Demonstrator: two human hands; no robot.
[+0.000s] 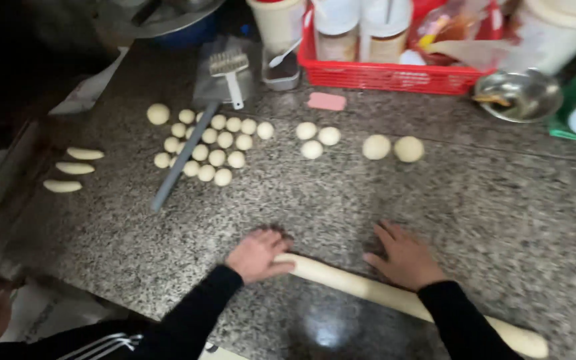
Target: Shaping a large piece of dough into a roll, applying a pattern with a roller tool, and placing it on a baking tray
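A long pale rope of dough [348, 281] lies across the speckled granite counter [501, 213] near its front edge. My left hand [259, 253] rests palm down on the rope's left end. My right hand [405, 257] presses flat on the rope further right, fingers spread. Both arms wear black sleeves. The rope runs on under my right forearm to a rounded end at the lower right.
Several small dough balls [216, 148] cluster at the back left around a grey rolling pin [183, 157]. Three more balls [317, 138] and two bigger ones [392, 148] lie right of them. Three oblong dough pieces [73, 169] sit far left. A red basket [388, 73], metal bowl [518, 95] and scraper [231, 73] line the back.
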